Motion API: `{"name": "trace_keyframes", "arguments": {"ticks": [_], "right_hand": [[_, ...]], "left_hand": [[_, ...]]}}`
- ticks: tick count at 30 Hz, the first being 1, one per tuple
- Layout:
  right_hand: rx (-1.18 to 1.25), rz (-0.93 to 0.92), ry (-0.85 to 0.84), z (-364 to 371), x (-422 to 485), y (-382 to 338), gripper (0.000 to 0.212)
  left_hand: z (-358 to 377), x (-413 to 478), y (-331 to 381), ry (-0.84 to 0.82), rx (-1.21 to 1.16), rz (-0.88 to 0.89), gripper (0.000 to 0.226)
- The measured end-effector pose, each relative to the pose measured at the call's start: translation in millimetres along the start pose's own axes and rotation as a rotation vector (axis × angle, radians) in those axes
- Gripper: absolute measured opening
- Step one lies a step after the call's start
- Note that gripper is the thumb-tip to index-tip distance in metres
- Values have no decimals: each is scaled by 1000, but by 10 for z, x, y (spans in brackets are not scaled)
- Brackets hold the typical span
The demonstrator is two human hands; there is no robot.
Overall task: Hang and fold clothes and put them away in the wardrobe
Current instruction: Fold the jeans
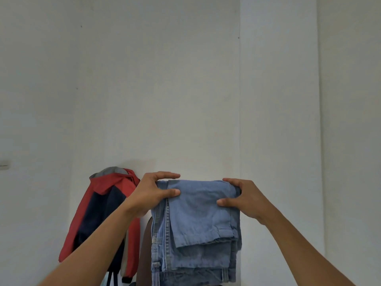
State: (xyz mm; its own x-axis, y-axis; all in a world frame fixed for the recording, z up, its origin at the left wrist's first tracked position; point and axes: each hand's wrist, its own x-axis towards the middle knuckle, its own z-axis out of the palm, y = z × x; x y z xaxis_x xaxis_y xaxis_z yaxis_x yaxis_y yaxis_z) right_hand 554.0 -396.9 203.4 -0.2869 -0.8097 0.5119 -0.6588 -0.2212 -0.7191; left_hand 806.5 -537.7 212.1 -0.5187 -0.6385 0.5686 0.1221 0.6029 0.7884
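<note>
A pair of light blue jeans (198, 223), folded over several times, hangs in front of me at chest height. My left hand (152, 193) grips the fold's top left corner, thumb in front and fingers over the top edge. On the top right corner my right hand (243, 200) holds the same way, thumb pressed on the front of the denim. The layered lower edges and waistband of the jeans hang down toward the bottom of the view. No wardrobe is in sight.
A red and navy hooded jacket (103, 219) hangs against the white wall (165, 89) behind and left of the jeans. A dark object (146, 250) shows partly between jacket and jeans. A wall corner (240, 100) runs vertically on the right.
</note>
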Motion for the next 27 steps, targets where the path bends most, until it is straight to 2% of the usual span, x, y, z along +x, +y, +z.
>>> {"name": "trace_keyframes", "arguments": {"ticks": [2,5,7,8,11,14,16,19,21,23,25,27], "right_hand": [[95,3,20,-1,-17,11,80],[382,18,-28,49,-77,79,82],[388,49,-82,129,-101,108,76],[403,47,-70,170,-91,130,69],[464,54,51,221,-32,143,45],[405,79,72,228,-3,132,28],[418,82,19,240,-8,123,34],[387,70,-72,212,-32,137,67],[308,54,-60,186,-36,149,77],[238,36,-38,153,-23,142,84],[109,18,-45,127,-2,93,86],[-48,-2,-26,125,30,34,77]], "left_hand": [[11,-16,-23,43,-166,-58,39],[54,3,-117,179,-416,-115,48],[78,16,-231,249,-287,-90,55],[76,8,-294,231,-176,-65,62],[8,-58,-363,0,120,-4,98],[-54,-41,-331,-59,376,49,106],[-65,-13,-274,-22,453,85,96],[-123,26,-185,9,557,134,80],[-183,21,-125,-13,450,96,73],[-240,11,-66,-83,322,35,74],[-279,25,-36,-120,394,6,80],[-298,61,-40,-111,511,-5,84]]}}
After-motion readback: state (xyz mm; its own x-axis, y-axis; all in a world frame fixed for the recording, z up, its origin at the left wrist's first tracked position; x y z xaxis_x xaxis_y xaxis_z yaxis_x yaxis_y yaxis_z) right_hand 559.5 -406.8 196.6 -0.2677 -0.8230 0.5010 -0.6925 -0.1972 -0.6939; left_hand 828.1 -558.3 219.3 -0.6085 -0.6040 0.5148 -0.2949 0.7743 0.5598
